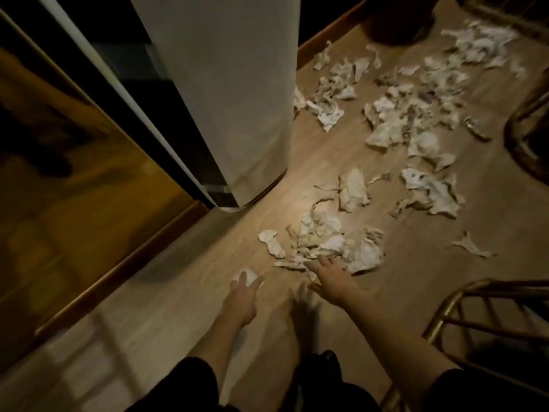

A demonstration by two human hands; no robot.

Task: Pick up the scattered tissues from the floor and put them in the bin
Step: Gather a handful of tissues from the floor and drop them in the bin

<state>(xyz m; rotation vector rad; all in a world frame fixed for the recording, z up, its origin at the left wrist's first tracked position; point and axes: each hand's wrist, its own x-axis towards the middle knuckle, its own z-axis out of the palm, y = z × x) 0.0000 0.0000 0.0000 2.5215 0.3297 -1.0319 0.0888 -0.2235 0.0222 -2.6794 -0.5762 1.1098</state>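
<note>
The floor (184, 292) carries scattered tissues (416, 123) spreading up and to your right, the nearest heap (323, 236) lying just ahead of your right hand (332, 278), whose fingers (319, 261) are spread open, touching its near edge. Your left hand (242, 295) reaches, fingers open, for a lone small tissue (251, 274) at its fingertips; no bin can be identified.
</note>
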